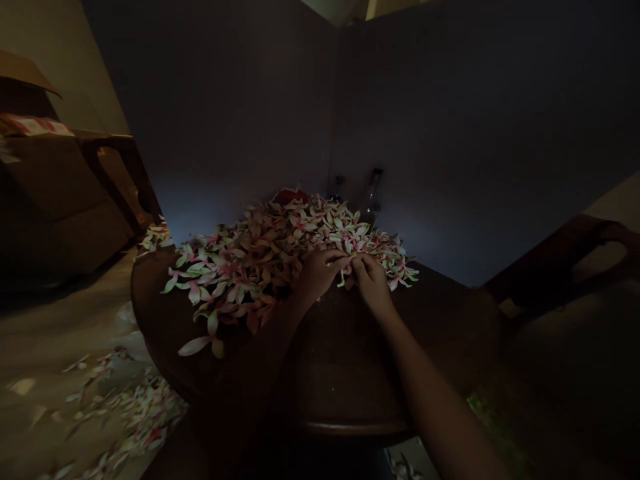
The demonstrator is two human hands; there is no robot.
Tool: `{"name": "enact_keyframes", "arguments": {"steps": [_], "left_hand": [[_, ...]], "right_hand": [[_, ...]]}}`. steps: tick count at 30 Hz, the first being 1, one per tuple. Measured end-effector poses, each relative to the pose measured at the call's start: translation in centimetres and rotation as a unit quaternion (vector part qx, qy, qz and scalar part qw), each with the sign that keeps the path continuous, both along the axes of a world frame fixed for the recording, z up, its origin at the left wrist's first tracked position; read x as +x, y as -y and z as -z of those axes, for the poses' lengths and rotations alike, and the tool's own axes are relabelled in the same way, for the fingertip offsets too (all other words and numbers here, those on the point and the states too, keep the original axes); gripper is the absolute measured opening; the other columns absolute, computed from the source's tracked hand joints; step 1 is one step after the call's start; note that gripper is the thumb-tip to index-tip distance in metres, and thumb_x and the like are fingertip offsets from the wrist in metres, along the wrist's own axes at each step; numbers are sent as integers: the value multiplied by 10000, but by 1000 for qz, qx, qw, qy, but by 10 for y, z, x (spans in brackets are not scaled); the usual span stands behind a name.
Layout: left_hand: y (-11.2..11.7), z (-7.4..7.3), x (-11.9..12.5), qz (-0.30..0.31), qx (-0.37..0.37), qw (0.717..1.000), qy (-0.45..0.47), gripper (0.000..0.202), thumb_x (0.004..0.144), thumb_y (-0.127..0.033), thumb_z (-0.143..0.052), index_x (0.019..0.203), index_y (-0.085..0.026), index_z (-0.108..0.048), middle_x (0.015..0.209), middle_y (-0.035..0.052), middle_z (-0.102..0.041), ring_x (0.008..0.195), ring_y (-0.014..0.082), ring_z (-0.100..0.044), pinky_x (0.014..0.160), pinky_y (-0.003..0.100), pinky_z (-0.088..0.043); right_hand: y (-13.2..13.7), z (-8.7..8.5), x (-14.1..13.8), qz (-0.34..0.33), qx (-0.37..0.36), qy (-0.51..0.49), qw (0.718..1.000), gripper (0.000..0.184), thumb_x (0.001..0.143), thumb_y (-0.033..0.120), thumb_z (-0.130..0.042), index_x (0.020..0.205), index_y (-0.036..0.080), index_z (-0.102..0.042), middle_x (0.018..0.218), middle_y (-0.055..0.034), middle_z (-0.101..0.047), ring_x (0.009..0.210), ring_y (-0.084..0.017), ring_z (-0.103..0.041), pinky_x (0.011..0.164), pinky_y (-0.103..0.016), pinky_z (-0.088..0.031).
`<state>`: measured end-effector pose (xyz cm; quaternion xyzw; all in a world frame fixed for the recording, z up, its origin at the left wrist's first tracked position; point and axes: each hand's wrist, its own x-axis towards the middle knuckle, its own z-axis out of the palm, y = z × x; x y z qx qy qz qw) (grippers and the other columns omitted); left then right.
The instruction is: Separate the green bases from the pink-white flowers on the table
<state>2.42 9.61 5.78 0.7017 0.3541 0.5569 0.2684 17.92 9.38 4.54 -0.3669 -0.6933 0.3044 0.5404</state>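
A large heap of loose pink-and-white flowers (260,263) with narrow petals covers much of a round dark wooden table (340,373). My left hand (317,275) rests on the heap's near right side, its fingers curled down among the flowers. My right hand (371,283) is just beside it, fingertips bunched on the blooms. Both sets of fingertips nearly meet, and the dim light hides whether they hold anything.
A red object (290,197) shows behind the heap, and a glass bottle (373,198) stands by the wall corner. Fallen flowers (130,417) lie on the floor at lower left. A wooden chair (565,260) stands right, and a cardboard box (55,193) left.
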Motion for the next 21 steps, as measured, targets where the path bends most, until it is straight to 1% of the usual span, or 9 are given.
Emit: {"name": "enact_keyframes", "arguments": {"steps": [5, 7, 9, 12, 14, 16, 19, 21], "left_hand": [[0, 0, -1, -5, -3, 1000, -6, 199, 874, -282, -581, 829, -172, -741, 798, 20, -732, 786, 153, -655, 749, 249, -486], [-3, 2, -1, 0, -3, 1000, 2, 198, 869, -306, -599, 867, -173, -745, 829, 26, -743, 795, 157, -666, 749, 249, -498], [-5, 4, 0, -8, -7, 1000, 11, 189, 857, -315, -624, 897, -180, -749, 877, 33, -757, 824, 165, -684, 759, 252, -512], [-4, 4, 0, -49, -6, 999, 2, 165, 851, -306, -641, 892, -196, -756, 913, 35, -769, 861, 176, -702, 790, 263, -522], [-2, 2, 0, -72, 1, 997, -11, 164, 860, -303, -631, 882, -201, -757, 894, 31, -770, 846, 176, -703, 782, 266, -520], [1, 0, -1, -97, 11, 995, -25, 178, 876, -306, -607, 858, -201, -750, 850, 25, -763, 807, 171, -693, 761, 264, -510], [2, -3, -6, -168, 29, 985, -14, 214, 893, -295, -564, 774, -193, -710, 762, 9, -724, 748, 158, -661, 731, 255, -480], [1, -6, -12, -226, 16, 974, 12, 251, 893, -288, -547, 697, -186, -665, 688, 1, -675, 699, 151, -625, 693, 250, -457]], "right_hand": [[1, -2, 1, 37, 20, 60, 997, 381, 984, 521, -435, 782, 223, -560, 577, 32, -530, 497, -140, -480, 540, -278, -374], [2, -4, 1, 67, 46, 102, 991, 379, 991, 507, -422, 789, 221, -566, 586, 26, -543, 539, -150, -509, 582, -282, -391], [4, -7, 1, 98, 70, 141, 983, 353, 993, 486, -427, 807, 220, -568, 605, 21, -566, 586, -158, -539, 617, -282, -399], [6, -9, 3, 115, 70, 158, 978, 279, 982, 457, -463, 869, 225, -569, 616, 26, -594, 598, -163, -561, 626, -280, -404], [7, -8, 4, 106, 58, 144, 982, 239, 969, 439, -487, 885, 230, -568, 602, 33, -589, 579, -163, -553, 614, -281, -403], [7, -9, 3, 93, 56, 126, 986, 218, 954, 416, -509, 856, 229, -565, 616, 29, -584, 576, -161, -538, 598, -280, -398], [13, -13, -1, 90, 78, 101, 988, 203, 937, 378, -528, 815, 220, -565, 675, 15, -589, 601, -151, -524, 594, -275, -395], [23, -17, -2, 112, 100, 67, 986, 201, 930, 369, -538, 811, 212, -579, 690, 13, -582, 616, -145, -520, 602, -274, -399]]}}
